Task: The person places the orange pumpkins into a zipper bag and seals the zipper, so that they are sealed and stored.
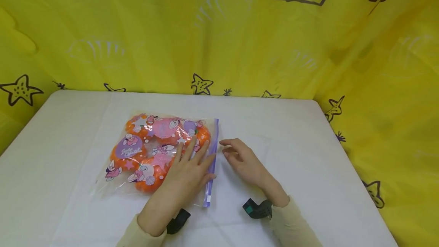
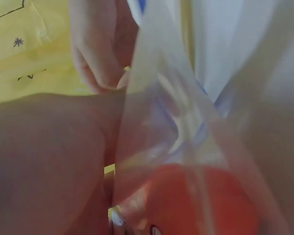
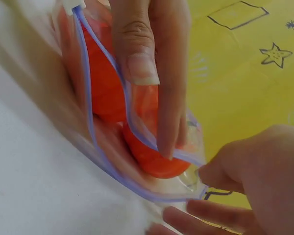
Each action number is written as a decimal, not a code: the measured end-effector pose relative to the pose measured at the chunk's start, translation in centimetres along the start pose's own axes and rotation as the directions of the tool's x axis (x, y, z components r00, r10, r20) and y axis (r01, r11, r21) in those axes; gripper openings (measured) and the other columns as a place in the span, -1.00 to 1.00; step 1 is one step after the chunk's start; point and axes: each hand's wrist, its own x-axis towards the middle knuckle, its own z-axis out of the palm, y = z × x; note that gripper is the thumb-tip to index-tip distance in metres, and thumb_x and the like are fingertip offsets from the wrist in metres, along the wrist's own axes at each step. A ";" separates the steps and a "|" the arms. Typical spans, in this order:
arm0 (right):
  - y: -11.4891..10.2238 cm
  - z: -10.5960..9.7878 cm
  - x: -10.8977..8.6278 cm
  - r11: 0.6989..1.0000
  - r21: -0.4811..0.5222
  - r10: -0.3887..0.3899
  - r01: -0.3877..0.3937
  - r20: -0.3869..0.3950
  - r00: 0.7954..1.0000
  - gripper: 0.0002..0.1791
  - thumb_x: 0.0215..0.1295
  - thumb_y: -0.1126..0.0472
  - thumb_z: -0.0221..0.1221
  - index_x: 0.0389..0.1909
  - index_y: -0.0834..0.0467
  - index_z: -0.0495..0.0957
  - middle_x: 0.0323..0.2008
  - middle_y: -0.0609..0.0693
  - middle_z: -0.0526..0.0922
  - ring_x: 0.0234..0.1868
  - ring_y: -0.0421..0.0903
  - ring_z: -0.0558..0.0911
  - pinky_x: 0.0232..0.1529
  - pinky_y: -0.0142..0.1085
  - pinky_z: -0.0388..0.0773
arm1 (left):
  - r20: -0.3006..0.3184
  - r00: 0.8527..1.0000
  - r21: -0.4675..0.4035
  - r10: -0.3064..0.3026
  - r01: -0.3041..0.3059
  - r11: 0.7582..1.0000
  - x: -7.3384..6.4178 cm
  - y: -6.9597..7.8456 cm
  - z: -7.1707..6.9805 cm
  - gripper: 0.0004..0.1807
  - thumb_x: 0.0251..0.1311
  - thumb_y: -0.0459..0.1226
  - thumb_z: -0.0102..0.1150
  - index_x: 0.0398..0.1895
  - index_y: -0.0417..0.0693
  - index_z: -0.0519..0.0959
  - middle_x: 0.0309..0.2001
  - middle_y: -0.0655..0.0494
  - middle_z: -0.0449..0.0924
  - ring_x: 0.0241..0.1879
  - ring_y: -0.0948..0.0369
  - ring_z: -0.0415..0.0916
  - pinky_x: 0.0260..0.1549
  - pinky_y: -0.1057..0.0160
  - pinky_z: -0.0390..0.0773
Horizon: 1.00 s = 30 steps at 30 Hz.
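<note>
A clear zip bag printed with cartoon oysters, shells and stars lies on the white table. Inside are several orange, ribbed, pumpkin-like pieces, partly hidden by the print. My left hand rests over the bag's right part, fingers straight and spread. Along the right side runs the purple zip strip; in the right wrist view its two lips stand apart, with orange pieces showing between. Just right of the strip is my right hand, fingers loosely bent and holding nothing, its fingertips close to the bag's far corner.
The white table extends around the bag. A yellow curtain with starfish and shell drawings hangs behind it and along the sides. Dark wrist devices sit at both wrists, beside beige sleeves.
</note>
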 end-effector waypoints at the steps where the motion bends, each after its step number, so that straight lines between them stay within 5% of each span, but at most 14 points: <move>1: -0.1 0.1 0.0 1.000 -0.013 -0.007 0.007 -0.014 1.000 -0.57 0.43 0.34 0.07 0.30 0.19 0.41 0.25 0.17 0.47 0.18 0.10 0.59 0.16 -0.02 0.60 | 0.004 1.000 0.007 0.005 -0.005 1.000 0.0 0.0 0.0 -0.37 0.29 0.13 0.13 0.41 0.20 0.41 0.57 0.07 0.08 0.59 -0.14 -0.25 0.48 -0.32 -0.21; 7: -0.8 0.8 0.3 0.996 -0.057 0.070 -0.072 -0.041 0.997 -0.49 0.47 0.22 0.06 0.41 0.05 0.35 0.43 0.12 0.27 0.24 0.07 0.51 0.21 -0.02 0.57 | -0.007 0.999 0.022 0.054 -0.054 0.998 0.0 0.2 0.2 -0.31 0.33 0.13 0.09 0.47 0.17 0.31 0.57 0.05 0.06 0.59 -0.15 -0.23 0.47 -0.34 -0.19; 14: -0.8 1.3 0.5 0.991 -0.089 0.095 -0.101 -0.062 0.994 -0.51 0.47 0.24 0.05 0.39 0.09 0.38 0.32 0.13 0.45 0.24 0.05 0.53 0.26 -0.01 0.51 | -0.039 0.995 -0.123 0.086 -0.091 0.988 0.2 -0.2 0.2 -0.34 0.45 -0.14 0.02 0.55 -0.03 0.12 0.59 -0.05 -0.05 0.58 -0.09 -0.13 0.46 -0.30 -0.04; 21: -0.2 1.1 0.8 0.984 0.114 0.147 -0.134 -0.116 0.982 -0.62 0.46 0.25 0.07 0.26 0.13 0.51 0.11 0.04 0.65 0.04 -0.08 0.66 0.05 -0.25 0.64 | -0.097 0.992 -0.063 0.078 -0.085 0.994 0.4 -0.8 -0.1 -0.25 0.30 -0.14 0.23 0.51 -0.11 0.21 0.54 -0.01 0.16 0.53 0.02 0.10 0.45 -0.14 0.19; 30: 0.6 0.9 1.5 0.937 0.326 0.185 -0.123 -0.165 0.969 -0.77 0.36 0.29 0.20 -0.01 0.25 0.61 -0.21 0.23 0.71 -0.36 -0.03 0.70 -0.30 -0.31 0.69 | -0.104 0.993 -0.010 0.050 -0.051 0.999 1.1 -0.4 0.7 -0.08 0.06 0.03 0.40 0.49 -0.03 0.27 0.53 0.03 0.19 0.55 -0.01 0.03 0.50 -0.17 0.01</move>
